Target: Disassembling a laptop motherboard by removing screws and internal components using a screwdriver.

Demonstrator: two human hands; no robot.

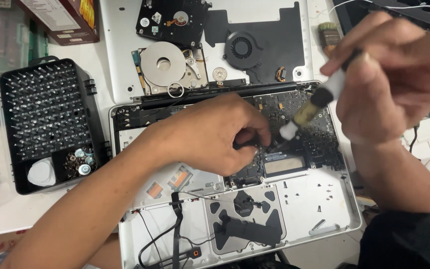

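Both hands are at work over the opened white laptop shell (324, 214) on the tabletop (6, 214). Left hand (210, 134) lies knuckles-up on the dark circuit board (319, 144), fingers curled and pinching something small and dark at their tips; what it is cannot be told. Right hand (394, 84) is clenched round a screwdriver (314, 102) with a white and black handle and yellowish collar, held slanted, tip down at the board just beside the left fingertips.

Around them: a black bit case (46, 109) full of driver bits to the left, with small round parts in its lower tray. Beyond the shell lies the detached white cover panel (120, 50), carrying an open hard drive (167, 67) with its bare platter, a second dark drive (172, 20) and a round fan (243, 48). A small brush (328, 35) lies near the right hand. Loose black screws (324, 194) sit scattered on the bare shell floor; a black cable (175, 224) trails across the near part.

Risks, as I judge them: the slanted tip could slip and scratch the board; a sleeve or wrist could sweep the loose screws away; the exposed platter is open to dust and touch.
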